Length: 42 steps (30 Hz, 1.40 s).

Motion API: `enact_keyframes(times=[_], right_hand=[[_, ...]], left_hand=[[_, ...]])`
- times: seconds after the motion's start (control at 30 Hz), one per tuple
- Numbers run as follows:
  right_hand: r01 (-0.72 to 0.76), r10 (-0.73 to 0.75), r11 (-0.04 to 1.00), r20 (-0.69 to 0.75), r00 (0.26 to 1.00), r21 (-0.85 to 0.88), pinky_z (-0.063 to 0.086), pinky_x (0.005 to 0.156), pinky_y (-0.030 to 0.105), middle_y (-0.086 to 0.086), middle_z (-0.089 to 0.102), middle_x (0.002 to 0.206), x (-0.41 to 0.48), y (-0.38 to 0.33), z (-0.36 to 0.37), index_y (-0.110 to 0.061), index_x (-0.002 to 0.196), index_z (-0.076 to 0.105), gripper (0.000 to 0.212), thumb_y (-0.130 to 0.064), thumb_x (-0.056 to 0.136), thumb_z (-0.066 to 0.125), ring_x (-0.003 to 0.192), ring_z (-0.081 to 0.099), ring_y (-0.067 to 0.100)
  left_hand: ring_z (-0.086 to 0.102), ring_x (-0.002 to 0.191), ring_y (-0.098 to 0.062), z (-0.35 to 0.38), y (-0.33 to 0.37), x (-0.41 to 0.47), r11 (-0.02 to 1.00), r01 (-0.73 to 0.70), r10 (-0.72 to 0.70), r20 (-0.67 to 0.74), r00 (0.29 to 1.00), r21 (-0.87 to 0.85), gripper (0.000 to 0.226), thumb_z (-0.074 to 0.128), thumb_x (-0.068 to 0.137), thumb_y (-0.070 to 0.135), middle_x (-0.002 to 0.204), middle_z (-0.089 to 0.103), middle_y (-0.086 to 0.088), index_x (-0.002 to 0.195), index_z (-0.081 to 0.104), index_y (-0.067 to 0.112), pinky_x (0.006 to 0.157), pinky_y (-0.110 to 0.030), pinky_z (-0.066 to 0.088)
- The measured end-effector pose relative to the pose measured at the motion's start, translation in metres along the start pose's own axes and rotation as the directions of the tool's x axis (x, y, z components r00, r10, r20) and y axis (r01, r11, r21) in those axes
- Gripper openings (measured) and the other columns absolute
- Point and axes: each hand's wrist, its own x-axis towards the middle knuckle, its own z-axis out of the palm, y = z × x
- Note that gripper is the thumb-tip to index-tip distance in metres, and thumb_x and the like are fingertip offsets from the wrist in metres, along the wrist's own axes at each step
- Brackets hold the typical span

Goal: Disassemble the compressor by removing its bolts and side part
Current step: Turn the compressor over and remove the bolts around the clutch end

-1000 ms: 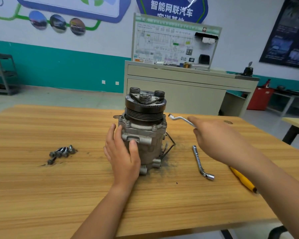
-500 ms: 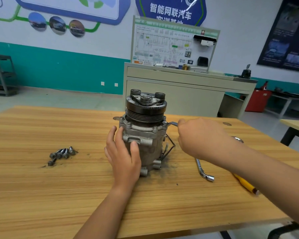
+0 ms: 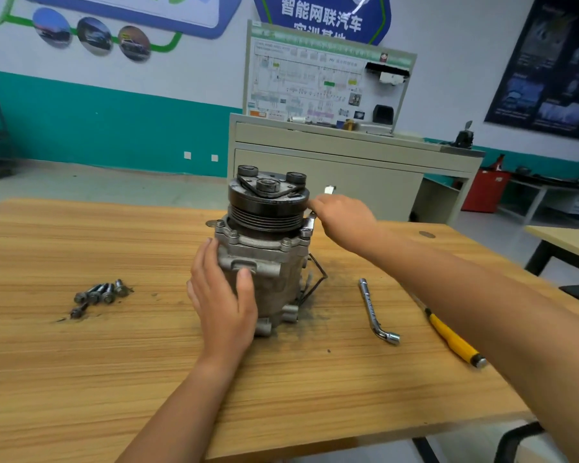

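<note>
Bolts point(image 3: 101, 294) lie left of compressor point(image 3: 268, 259), left fingers point(image 3: 205, 262) flat against it, right fingers point(image 3: 319, 206) gripping wrench point(image 3: 329, 189).

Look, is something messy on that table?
Yes: dark gritty grime is scattered on the light wooden table around the foot of the grey metal compressor, mostly on its right. A few specks also lie beside the loose dark bolts. Nothing else stands out.
</note>
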Motion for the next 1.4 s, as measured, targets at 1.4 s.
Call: enact_keyframes(times=[1.4], right_hand=[[-0.041,0.065,0.963,0.082,0.995,-0.267,0.030,0.058,0.026,0.000,0.047,0.071,-0.044,0.003,-0.035,-0.013,0.115,0.048,0.025,-0.005,0.091,0.047,0.062,0.048,0.017]], left_hand=[[0.038,0.127,-0.021,-0.004,0.001,0.000,1.000,-0.008,0.008,0.018,1.000,0.010,0.060,0.029,0.087,0.039,0.136,0.044,-0.010,0.137,0.040,0.007,0.107,-0.045,0.025]])
